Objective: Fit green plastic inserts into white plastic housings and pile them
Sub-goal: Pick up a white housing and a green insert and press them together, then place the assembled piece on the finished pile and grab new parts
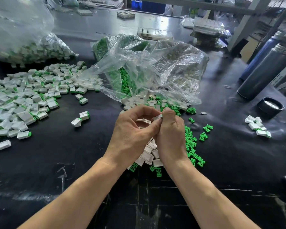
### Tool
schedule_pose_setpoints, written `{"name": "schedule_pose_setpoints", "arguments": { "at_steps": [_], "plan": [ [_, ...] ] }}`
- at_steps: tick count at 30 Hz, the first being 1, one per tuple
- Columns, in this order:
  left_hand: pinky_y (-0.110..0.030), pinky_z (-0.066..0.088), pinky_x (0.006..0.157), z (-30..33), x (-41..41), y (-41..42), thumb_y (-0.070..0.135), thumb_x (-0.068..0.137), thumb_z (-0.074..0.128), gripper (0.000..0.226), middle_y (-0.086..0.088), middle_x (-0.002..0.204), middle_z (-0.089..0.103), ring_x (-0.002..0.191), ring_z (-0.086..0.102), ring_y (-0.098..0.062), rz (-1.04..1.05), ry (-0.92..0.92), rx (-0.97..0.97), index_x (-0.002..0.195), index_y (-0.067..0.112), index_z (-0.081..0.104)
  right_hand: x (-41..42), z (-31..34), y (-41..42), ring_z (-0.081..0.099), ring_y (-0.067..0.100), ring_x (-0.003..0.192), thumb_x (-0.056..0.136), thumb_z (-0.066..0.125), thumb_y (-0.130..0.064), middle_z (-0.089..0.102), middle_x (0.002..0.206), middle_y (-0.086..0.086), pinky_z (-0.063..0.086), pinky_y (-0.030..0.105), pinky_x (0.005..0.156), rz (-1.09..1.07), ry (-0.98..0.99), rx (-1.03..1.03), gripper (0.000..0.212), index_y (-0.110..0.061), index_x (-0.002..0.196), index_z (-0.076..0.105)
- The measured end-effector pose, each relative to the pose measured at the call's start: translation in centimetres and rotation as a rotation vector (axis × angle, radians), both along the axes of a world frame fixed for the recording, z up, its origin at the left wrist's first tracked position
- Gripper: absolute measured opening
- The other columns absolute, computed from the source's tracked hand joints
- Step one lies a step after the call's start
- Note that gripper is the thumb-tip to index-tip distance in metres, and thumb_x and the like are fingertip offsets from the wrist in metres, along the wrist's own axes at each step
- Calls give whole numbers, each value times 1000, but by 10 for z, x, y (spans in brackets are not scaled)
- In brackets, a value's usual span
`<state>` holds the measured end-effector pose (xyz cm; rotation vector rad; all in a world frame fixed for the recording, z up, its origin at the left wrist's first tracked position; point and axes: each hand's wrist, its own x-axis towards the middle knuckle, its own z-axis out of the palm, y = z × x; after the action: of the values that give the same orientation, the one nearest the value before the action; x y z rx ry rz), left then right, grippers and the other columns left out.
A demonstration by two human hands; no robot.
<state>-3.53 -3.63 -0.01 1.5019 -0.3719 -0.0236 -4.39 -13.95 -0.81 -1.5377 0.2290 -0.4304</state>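
Matt white plastic housings (26,96) and bright green plastic inserts (191,142) lie on a black desk (73,162), slightly glossy and scuffed with pale scratches. Thin clear plastic bags (155,66) are crinkled and shiny. Two dark metal flasks (267,70) look smooth.

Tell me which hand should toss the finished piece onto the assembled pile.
Left, probably. The assembled pile lies on the left hand's side of the table. The right hand sits beside the loose green inserts, ready to pick the next one. Both now hold a white housing.
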Motion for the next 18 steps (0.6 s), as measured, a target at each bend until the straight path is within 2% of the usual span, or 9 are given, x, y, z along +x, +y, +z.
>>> {"name": "schedule_pose_setpoints", "arguments": {
  "at_steps": [2, 4, 7, 8, 10, 13, 15, 18],
  "plan": [
    [-52, 62, 81, -1, 0, 0, 12, 90, 78, 8, -9, 96, 77, 90, 72, -37, 1, 2, -3, 96, 8, 75, 1, -3, 0, 66, 4, 61, 94, 37, -44, 68, 58, -13, 50, 30, 63, -5, 3, 26, 51, -37, 58, 73],
    [-48, 63, 78, -2, 1, 0, 12, 90, 78, 7, -8, 95, 77, 89, 72, -36, 6, -1, 0, 95, 9, 75, 1, -5, 1, 60, 2, 55, 94, 38, -47, 63, 54, -16, 45, 27, 60, -23, 16, 46, 51, -37, 56, 71],
    [-36, 62, 72, -2, 1, 0, 14, 89, 78, 7, -4, 92, 77, 84, 74, -27, 14, -3, -2, 95, 12, 75, 0, -4, 1, 59, 3, 53, 96, 41, -50, 62, 53, -13, 45, 27, 56, 19, 11, 137, 52, -34, 58, 72],
    [-37, 62, 74, -1, 1, 0, 16, 88, 79, 8, -3, 92, 77, 84, 74, -25, 19, -2, 5, 95, 13, 75, -1, -3, 0, 57, 5, 51, 98, 41, -51, 60, 53, -11, 44, 27, 52, 44, 0, 154, 54, -31, 59, 72],
    [-41, 62, 80, 0, 3, 2, 19, 86, 80, 12, -2, 92, 77, 86, 74, -26, 41, -1, 20, 97, 15, 75, -3, -4, -5, 47, 7, 49, 102, 39, -54, 52, 52, -10, 39, 29, 49, 66, -8, 98, 59, -27, 58, 68],
    [-37, 61, 77, 1, 8, 8, 25, 85, 82, 15, -1, 91, 77, 84, 73, -25, 97, -13, 84, 97, 21, 75, -3, -5, -15, 53, 14, 61, 103, 40, -56, 58, 61, -5, 42, 42, 62, 10, 11, -69, 59, -17, 69, 67],
    [-30, 61, 72, 2, 12, 16, 28, 85, 80, 14, 3, 92, 76, 83, 72, -19, 139, -37, 163, 97, 24, 75, -3, -4, -19, 56, 11, 64, 104, 49, -48, 63, 67, -5, 42, 38, 64, -27, 1, -131, 45, -18, 78, 69],
    [-17, 57, 70, 4, 23, 35, 26, 88, 77, 10, 8, 91, 74, 83, 70, -8, 201, -66, 303, 97, 25, 74, -2, -2, -29, 58, 1, 63, 103, 61, -39, 68, 74, -9, 47, 24, 60, -79, 4, -236, 21, -27, 88, 67]
  ]
}}
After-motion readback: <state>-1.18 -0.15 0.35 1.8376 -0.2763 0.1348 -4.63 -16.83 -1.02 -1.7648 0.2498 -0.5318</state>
